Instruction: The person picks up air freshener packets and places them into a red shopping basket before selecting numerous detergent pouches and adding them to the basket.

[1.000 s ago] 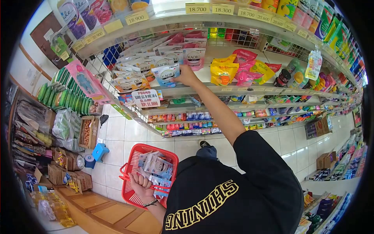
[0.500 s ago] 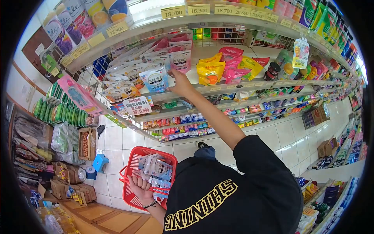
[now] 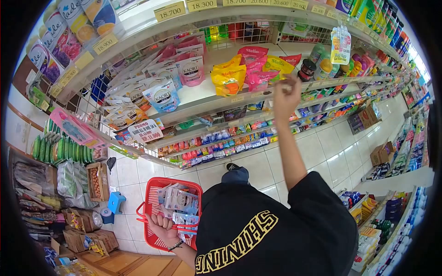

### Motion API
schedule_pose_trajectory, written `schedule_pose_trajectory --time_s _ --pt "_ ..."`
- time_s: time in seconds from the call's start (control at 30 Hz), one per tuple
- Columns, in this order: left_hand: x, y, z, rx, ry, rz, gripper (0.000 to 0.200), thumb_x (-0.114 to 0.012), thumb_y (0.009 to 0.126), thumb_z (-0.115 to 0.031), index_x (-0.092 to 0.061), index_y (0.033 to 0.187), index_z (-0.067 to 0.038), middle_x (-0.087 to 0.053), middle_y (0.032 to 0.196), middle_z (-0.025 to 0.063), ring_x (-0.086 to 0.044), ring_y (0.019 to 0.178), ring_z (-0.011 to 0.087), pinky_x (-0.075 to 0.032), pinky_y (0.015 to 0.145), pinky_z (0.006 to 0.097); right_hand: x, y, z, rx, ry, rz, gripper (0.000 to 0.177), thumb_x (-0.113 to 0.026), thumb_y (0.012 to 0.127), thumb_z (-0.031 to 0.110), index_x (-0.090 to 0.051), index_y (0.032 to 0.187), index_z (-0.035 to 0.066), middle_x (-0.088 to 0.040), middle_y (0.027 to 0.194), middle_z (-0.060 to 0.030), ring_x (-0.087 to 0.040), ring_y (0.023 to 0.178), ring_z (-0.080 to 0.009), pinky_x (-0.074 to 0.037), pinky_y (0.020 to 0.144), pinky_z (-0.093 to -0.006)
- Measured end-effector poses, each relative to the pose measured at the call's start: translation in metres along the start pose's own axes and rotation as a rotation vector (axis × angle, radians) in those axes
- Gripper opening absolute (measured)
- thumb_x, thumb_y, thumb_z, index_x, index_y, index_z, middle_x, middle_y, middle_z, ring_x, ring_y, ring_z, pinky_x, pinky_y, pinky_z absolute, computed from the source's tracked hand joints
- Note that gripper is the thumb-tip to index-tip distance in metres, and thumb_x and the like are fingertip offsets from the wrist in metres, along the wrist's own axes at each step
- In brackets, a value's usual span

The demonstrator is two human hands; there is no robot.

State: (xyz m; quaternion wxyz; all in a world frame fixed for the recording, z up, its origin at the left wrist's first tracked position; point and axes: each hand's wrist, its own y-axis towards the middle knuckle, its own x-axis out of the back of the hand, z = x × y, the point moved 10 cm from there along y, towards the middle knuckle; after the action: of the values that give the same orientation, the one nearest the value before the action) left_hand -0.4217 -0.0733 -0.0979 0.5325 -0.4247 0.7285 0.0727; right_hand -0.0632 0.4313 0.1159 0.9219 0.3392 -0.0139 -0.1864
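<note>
My left hand (image 3: 161,224) is closed around the red handle of a red plastic shopping basket (image 3: 148,202). Several white and blue pouches (image 3: 182,201) lie inside it. My right hand (image 3: 287,95) is raised in front of the shelf edge, its fingers curled and slightly blurred, with no product visible in it. Just behind it are pink Stella pouches (image 3: 260,79) and a yellow-green Stella pouch (image 3: 280,65). Black-lidded jars (image 3: 307,69) stand close to its right. An orange-yellow Stella pouch (image 3: 229,80) and a blue-white Kaori pouch (image 3: 162,96) stand farther left.
Rows of Kaori pouches (image 3: 129,92) fill the shelf's left end above a promo sign (image 3: 145,130). Price tags line the upper shelf (image 3: 138,30). A blue stool (image 3: 116,201), an egg crate (image 3: 97,181) and cardboard boxes (image 3: 85,234) stand at left. More stocked shelves (image 3: 386,230) are at right.
My right hand has left the blue-white Kaori pouch and swung right to the Stella pouches, its fingers now curled. The pouch remains on the shelf. My left hand still holds the basket.
</note>
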Motion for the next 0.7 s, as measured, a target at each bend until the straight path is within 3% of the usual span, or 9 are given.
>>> schedule_pose_trajectory --time_s 0.13,0.2,0.3,0.37,0.43,0.53,0.57,0.63,0.7 --pt "0.003 0.005 -0.001 0.007 -0.014 0.011 0.054 -0.032 0.108 -0.046 -0.021 0.062 -0.021 -0.016 0.051 -0.0069 -0.008 0.039 0.0056 -0.008 0.032 0.0226 0.036 0.09 -0.043 0.074 -0.24 0.028 0.024 -0.068 0.08 0.003 -0.064 0.104 0.002 -0.065 0.098 -0.0087 -0.062 0.079 -0.0184 -0.05 0.07 -0.0311" --pt "0.003 0.004 -0.004 -0.008 0.034 0.047 0.054 -0.03 0.108 -0.046 -0.023 0.061 -0.022 -0.016 0.05 -0.0072 -0.009 0.04 0.0058 -0.008 0.033 0.0227 0.017 0.117 -0.059 0.102 -0.34 0.317 0.024 -0.069 0.079 0.004 -0.065 0.103 0.003 -0.068 0.096 -0.012 -0.064 0.073 -0.0227 -0.051 0.069 -0.0349" --pt "0.004 0.003 -0.005 -0.039 0.071 -0.005 0.054 -0.031 0.108 -0.045 -0.022 0.06 -0.022 -0.016 0.051 -0.0074 -0.008 0.04 0.0057 -0.008 0.032 0.0224 0.005 0.147 -0.056 0.17 -0.645 0.464 0.024 -0.068 0.08 0.006 -0.066 0.103 0.004 -0.069 0.099 -0.0143 -0.065 0.071 -0.0274 -0.052 0.07 -0.0375" --pt "0.003 0.003 -0.004 -0.05 0.084 -0.018 0.054 -0.032 0.108 -0.045 -0.022 0.06 -0.022 -0.016 0.05 -0.0076 -0.008 0.039 0.0056 -0.008 0.031 0.0221 -0.003 0.166 -0.049 0.237 -0.656 0.501 0.027 -0.068 0.081 0.009 -0.067 0.108 0.008 -0.069 0.104 -0.0149 -0.067 0.083 -0.0317 -0.053 0.075 -0.0395" --pt "0.003 0.003 -0.004 -0.052 0.064 -0.027 0.055 -0.032 0.108 -0.045 -0.022 0.06 -0.022 -0.015 0.05 -0.0077 -0.008 0.039 0.0055 -0.008 0.031 0.0223 -0.03 0.171 -0.047 0.593 -0.697 0.683 0.033 -0.073 0.077 0.006 -0.066 0.109 0.007 -0.07 0.107 -0.0124 -0.066 0.101 -0.0288 -0.05 0.088 -0.0408" --pt "0.005 0.006 -0.002 -0.049 0.076 -0.059 0.055 -0.032 0.108 -0.045 -0.021 0.059 -0.022 -0.015 0.049 -0.0077 -0.008 0.038 0.0052 -0.008 0.031 0.022 -0.055 0.167 -0.076 0.491 -0.868 0.901 0.041 -0.077 0.072 0.009 -0.068 0.112 0.01 -0.069 0.112 -0.0107 -0.062 0.113 -0.0292 -0.042 0.1 -0.0469" --pt "0.004 0.007 -0.001 -0.045 0.079 -0.054 0.056 -0.032 0.108 -0.045 -0.021 0.059 -0.022 -0.015 0.049 -0.0077 -0.008 0.038 0.0051 -0.008 0.031 0.0219 -0.062 0.172 -0.078 0.489 -0.873 0.892 0.041 -0.077 0.072 0.009 -0.068 0.112 0.01 -0.069 0.112 -0.0107 -0.062 0.113 -0.0292 -0.042 0.1 -0.0469" --pt "0.001 0.007 0.002 -0.034 0.064 -0.056 0.056 -0.033 0.108 -0.045 -0.021 0.058 -0.022 -0.014 0.049 -0.0078 -0.008 0.038 0.0049 -0.008 0.031 0.0217 -0.077 0.165 -0.12 0.338 -1.008 1.184 0.045 -0.08 0.069 0.014 -0.07 0.113 0.013 -0.069 0.115 -0.0086 -0.061 0.114 -0.0294 -0.039 0.102 -0.0499" --pt "0.002 0.006 0.001 -0.064 0.098 -0.081 0.056 -0.033 0.108 -0.046 -0.022 0.058 -0.023 -0.015 0.049 -0.0078 -0.008 0.038 0.005 -0.009 0.03 0.0218 -0.083 0.169 -0.154 0.375 -1.03 1.189 0.045 -0.081 0.066 0.016 -0.073 0.11 0.015 -0.069 0.113 -0.0071 -0.062 0.112 -0.0296 -0.042 0.1 -0.0479"
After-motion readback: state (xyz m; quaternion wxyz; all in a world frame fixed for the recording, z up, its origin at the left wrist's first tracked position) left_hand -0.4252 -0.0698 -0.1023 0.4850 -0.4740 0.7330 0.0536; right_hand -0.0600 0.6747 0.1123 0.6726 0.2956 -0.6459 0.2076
